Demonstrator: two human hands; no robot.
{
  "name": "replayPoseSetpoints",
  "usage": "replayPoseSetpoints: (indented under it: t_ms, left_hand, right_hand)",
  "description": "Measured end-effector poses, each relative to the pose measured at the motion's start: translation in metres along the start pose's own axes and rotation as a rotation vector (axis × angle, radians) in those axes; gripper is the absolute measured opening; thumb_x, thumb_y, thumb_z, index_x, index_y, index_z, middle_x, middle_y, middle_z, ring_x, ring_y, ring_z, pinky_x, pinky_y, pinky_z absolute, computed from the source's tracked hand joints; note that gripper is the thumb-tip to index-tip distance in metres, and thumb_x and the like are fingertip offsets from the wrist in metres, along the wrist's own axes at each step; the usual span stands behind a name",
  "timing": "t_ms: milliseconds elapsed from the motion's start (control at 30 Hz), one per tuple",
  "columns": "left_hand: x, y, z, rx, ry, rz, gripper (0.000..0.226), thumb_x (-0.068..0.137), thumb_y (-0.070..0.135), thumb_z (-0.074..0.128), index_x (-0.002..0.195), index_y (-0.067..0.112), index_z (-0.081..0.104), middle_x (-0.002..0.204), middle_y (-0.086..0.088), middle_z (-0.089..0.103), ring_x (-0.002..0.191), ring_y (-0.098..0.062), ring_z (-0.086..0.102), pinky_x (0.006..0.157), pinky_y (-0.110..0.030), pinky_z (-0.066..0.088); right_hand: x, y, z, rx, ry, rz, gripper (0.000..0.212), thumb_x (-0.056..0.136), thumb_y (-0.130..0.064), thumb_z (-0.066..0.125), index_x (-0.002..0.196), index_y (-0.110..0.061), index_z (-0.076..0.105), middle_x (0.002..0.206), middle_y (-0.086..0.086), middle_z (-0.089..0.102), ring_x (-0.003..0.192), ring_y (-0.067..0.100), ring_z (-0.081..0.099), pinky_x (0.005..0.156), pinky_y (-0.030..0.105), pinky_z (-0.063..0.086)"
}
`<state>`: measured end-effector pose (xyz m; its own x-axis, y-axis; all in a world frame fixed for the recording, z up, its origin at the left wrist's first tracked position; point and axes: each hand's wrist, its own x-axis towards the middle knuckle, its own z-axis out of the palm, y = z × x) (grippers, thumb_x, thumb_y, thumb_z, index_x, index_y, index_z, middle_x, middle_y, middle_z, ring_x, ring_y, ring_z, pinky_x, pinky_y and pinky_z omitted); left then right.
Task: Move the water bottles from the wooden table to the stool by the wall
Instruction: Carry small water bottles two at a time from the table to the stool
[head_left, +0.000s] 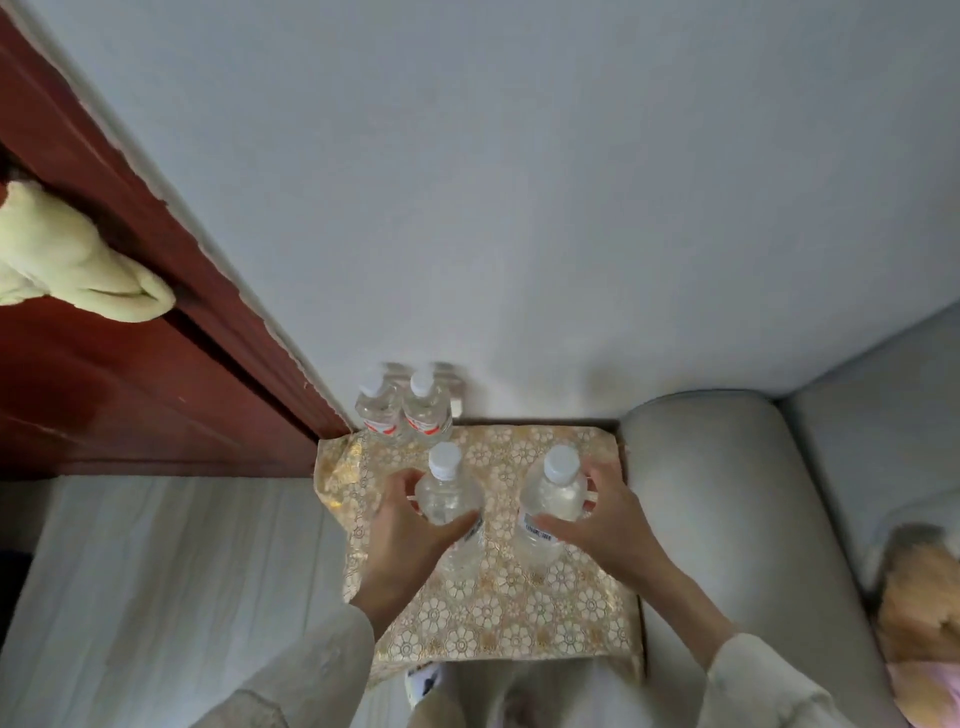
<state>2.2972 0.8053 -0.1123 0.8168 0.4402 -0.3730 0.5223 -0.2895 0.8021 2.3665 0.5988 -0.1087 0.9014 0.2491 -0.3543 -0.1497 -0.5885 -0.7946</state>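
Observation:
A stool (582, 613) covered with a gold floral cloth stands against the wall. Two clear water bottles with white caps, one (378, 410) beside the other (427, 413), stand at its far left corner. My left hand (402, 540) is wrapped around a third bottle (448, 499) over the middle of the stool. My right hand (605, 519) grips another bottle (550, 499) to the right of it. Both held bottles are upright, their bases at or just above the cloth; I cannot tell which.
A red-brown wooden door frame (171, 291) runs along the left, with a pale green cloth (67, 260) hanging there. A grey sofa arm (727, 519) borders the stool on the right. Pale wooden floor (156, 571) lies to the left. A plush toy (919, 597) sits far right.

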Motion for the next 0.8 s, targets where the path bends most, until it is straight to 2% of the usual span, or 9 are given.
replayPoseSetpoints:
  t_ms: [67,200,267,467,533,600,633,700,800]
  left_hand:
    - [0.025,-0.006,0.019,-0.009,0.022,-0.02,0.077,0.054,0.037,0.086,0.115,0.018,0.043,0.104,0.002,0.054,0.09,-0.016,0.057,0.073,-0.024,0.047]
    - [0.065,-0.01,0.052,-0.045,0.066,-0.039,0.075,0.055,0.036,0.086,0.113,0.021,0.041,0.097,0.01,0.052,0.083,-0.006,0.055,0.066,-0.014,0.041]
    - [0.081,-0.009,0.067,-0.072,0.085,-0.041,0.078,0.057,0.034,0.085,0.118,0.018,0.04,0.097,0.012,0.05,0.084,-0.003,0.053,0.071,-0.017,0.042]
    - [0.109,0.002,0.102,-0.107,0.15,-0.033,0.083,0.061,0.027,0.083,0.128,0.014,0.036,0.115,0.004,0.049,0.108,-0.013,0.048,0.096,-0.034,0.043]
    - [0.116,0.005,0.108,-0.153,0.152,-0.063,0.084,0.063,0.025,0.083,0.131,0.013,0.035,0.126,-0.003,0.051,0.112,-0.015,0.048,0.1,-0.036,0.042]
    - [0.123,0.006,0.112,-0.18,0.149,-0.071,0.082,0.064,0.023,0.082,0.131,0.015,0.036,0.126,-0.003,0.051,0.11,-0.014,0.049,0.097,-0.032,0.042]
    - [0.126,0.007,0.114,-0.188,0.15,-0.063,0.08,0.064,0.021,0.082,0.13,0.015,0.037,0.122,-0.001,0.052,0.11,-0.015,0.05,0.095,-0.03,0.042]
    - [0.13,0.007,0.117,-0.204,0.152,-0.054,0.076,0.065,0.017,0.081,0.128,0.015,0.039,0.117,0.004,0.05,0.111,-0.017,0.051,0.094,-0.029,0.042]
    - [0.138,0.005,0.117,-0.2,0.138,-0.062,0.078,0.066,0.013,0.08,0.131,0.013,0.038,0.13,-0.005,0.051,0.119,-0.023,0.049,0.103,-0.042,0.042]
  right_hand:
    - [0.027,0.014,0.005,0.004,-0.004,0.004,0.071,0.058,-0.04,0.082,0.117,-0.029,0.044,0.112,-0.009,0.047,0.101,0.012,0.051,0.085,0.026,0.045]
    - [0.076,0.038,0.01,-0.003,-0.016,-0.038,0.072,0.06,-0.037,0.082,0.12,-0.027,0.044,0.113,-0.011,0.046,0.103,0.014,0.053,0.089,0.032,0.05]
    - [0.098,0.048,0.012,-0.024,-0.01,-0.067,0.071,0.061,-0.035,0.082,0.121,-0.024,0.045,0.112,-0.011,0.046,0.104,0.014,0.053,0.089,0.034,0.05]
    - [0.145,0.063,0.014,-0.009,-0.014,-0.139,0.071,0.061,-0.029,0.083,0.121,-0.024,0.045,0.11,-0.012,0.044,0.102,0.013,0.051,0.087,0.029,0.05]
    - [0.151,0.067,0.016,0.012,-0.019,-0.183,0.065,0.061,-0.026,0.082,0.114,-0.033,0.045,0.107,-0.016,0.043,0.102,0.012,0.051,0.088,0.029,0.051]
    - [0.157,0.068,0.018,0.037,-0.027,-0.209,0.063,0.062,-0.025,0.082,0.105,-0.047,0.042,0.107,-0.021,0.042,0.104,0.012,0.051,0.089,0.03,0.05]
    - [0.16,0.068,0.019,0.047,-0.032,-0.21,0.062,0.062,-0.025,0.082,0.105,-0.046,0.042,0.108,-0.019,0.042,0.105,0.011,0.051,0.091,0.031,0.05]
    - [0.166,0.07,0.021,0.065,-0.047,-0.196,0.063,0.062,-0.027,0.082,0.114,-0.033,0.046,0.114,-0.013,0.042,0.109,0.009,0.048,0.095,0.033,0.05]
    - [0.171,0.072,0.022,0.062,-0.077,-0.16,0.075,0.06,-0.032,0.082,0.124,-0.027,0.045,0.121,-0.005,0.036,0.115,0.012,0.044,0.097,0.037,0.049]
